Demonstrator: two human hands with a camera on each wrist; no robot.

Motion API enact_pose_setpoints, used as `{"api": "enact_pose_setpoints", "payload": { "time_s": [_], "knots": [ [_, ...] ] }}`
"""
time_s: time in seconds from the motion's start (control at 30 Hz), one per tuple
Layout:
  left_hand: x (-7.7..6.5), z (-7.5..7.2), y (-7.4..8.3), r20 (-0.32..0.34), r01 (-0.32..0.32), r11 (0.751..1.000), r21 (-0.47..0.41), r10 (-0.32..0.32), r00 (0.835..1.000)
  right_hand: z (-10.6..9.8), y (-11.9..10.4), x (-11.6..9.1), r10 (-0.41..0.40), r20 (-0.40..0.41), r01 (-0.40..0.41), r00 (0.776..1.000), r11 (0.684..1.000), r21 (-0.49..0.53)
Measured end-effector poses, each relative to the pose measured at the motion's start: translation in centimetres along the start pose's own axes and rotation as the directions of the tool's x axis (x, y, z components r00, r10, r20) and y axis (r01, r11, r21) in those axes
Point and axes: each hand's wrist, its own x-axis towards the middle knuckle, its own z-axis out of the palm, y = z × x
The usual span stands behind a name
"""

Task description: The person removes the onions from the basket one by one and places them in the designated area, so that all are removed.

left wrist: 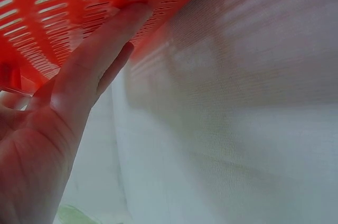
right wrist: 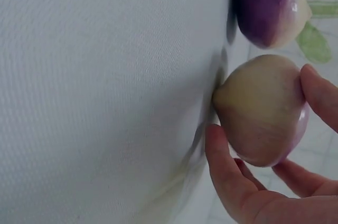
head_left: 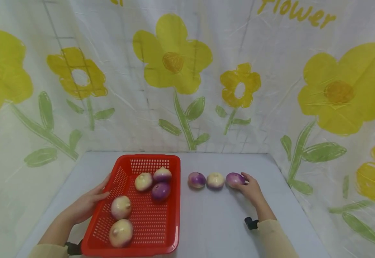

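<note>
Onion (head_left: 235, 180) furthest to 3 o'clock is pinched by the right hand (head_left: 251, 190), best gripped evenly round the middle. Basket (head_left: 177, 204) is touched at 9 o'clock by the left hand (head_left: 85, 205), fingers (left wrist: 100, 49) straight, pressure kinda unclear.

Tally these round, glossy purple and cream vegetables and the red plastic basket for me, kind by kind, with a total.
red rectangular plastic basket: 1
round purple and cream vegetables: 8 (5 inside the basket, 3 outside it)
Total: 9
</note>
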Motion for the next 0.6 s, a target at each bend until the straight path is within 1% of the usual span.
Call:
{"api": "enact_pose_setpoints", "payload": {
  "time_s": [0.2,0.27,0.37,0.47,0.6],
  "knots": [
    [-0.1,0.1,0.1,-0.011,0.006,1.0,0.001,-0.006,1.0,-0.2,-0.2,0.0,0.041,0.026,-0.044,0.999,0.993,0.106],
    [-0.1,0.2,0.1,-0.012,0.009,1.0,0.002,-0.009,1.0,-0.3,-0.2,-0.1,0.048,0.022,-0.05,0.999,0.992,0.117],
    [-0.1,0.1,0.1,-0.008,0.005,1.0,0.006,-0.005,1.0,-0.6,-0.5,-0.2,0.044,-0.003,-0.043,0.999,0.994,0.097],
    [-0.1,0.0,0.1,-0.003,-0.005,1.0,0.003,0.005,1.0,-1.0,-1.0,-0.6,0.013,-0.033,-0.011,0.999,0.998,0.064],
    [-0.1,0.0,0.1,0.002,-0.013,1.0,-0.003,0.013,1.0,-1.6,-2.3,-1.2,-0.03,-0.055,0.032,0.998,0.999,0.034]
  ]
}}
